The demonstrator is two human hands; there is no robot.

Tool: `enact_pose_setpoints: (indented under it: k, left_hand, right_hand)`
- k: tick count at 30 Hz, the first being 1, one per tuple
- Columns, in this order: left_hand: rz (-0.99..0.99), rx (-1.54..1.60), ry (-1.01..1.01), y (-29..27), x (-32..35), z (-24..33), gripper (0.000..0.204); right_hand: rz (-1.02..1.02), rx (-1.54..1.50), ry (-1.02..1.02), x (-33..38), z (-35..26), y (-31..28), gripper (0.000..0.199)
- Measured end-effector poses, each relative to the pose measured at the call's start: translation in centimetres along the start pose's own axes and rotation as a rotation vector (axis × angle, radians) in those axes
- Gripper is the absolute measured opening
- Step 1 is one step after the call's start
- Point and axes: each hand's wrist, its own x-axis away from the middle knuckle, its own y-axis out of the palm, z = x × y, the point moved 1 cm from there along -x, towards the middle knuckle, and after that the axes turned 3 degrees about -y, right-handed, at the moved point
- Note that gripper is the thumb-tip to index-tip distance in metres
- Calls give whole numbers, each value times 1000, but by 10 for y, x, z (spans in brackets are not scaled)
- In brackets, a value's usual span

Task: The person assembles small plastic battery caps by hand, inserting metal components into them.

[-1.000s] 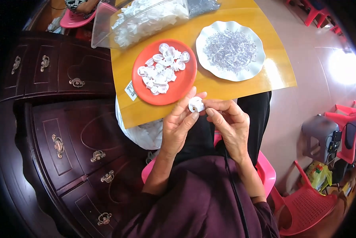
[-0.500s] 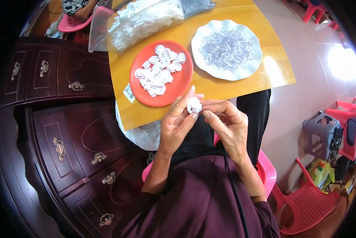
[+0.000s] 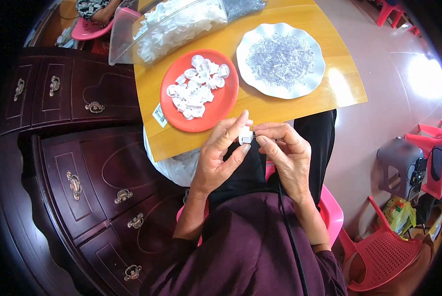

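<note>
My left hand [image 3: 212, 160] pinches a small white plastic part [image 3: 247, 137] between its fingers and thumb, just off the table's near edge. Close beside it, my right hand [image 3: 291, 157] has thumb and forefinger closed on a thin pin [image 3: 256, 136] that points into the part's side; how deep it goes I cannot tell. Beyond my hands, a red plate [image 3: 215, 116] carries a pile of similar white parts [image 3: 196, 90]. To its right, a white scalloped plate [image 3: 316, 52] bears a heap of thin, clear-looking pins [image 3: 281, 60].
A clear bin [image 3: 120, 43] of white pieces and a bag [image 3: 244, 7] of greyish bits stand at the back of the yellow table [image 3: 339, 59]. Dark wooden drawers [image 3: 90, 163] flank my left. A grey stool [image 3: 397, 160] and red chair [image 3: 386, 254] are at right. Another person [image 3: 101, 12] sits far left.
The white part has turned in my left fingers, showing a flatter, boxy side. Both hands have shifted slightly, and the pin at my right fingertips now shows more plainly.
</note>
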Motion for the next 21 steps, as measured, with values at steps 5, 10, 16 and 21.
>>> enact_pose_setpoints:
  k: [5,10,16,21]
  left_hand:
    - [-57,12,23,-5,0,4,57]
    - [-56,377,-86,3,0,-3,53]
    - [-50,460,-158,7,-5,4,45]
    - [-66,405,-84,4,-6,3,46]
  right_hand:
    - [36,-69,15,2,3,-2,10]
    - [24,-60,18,4,1,-3,9]
    - [107,-275,195,4,-7,-4,13]
    - [29,-238,120,4,-4,-13,14]
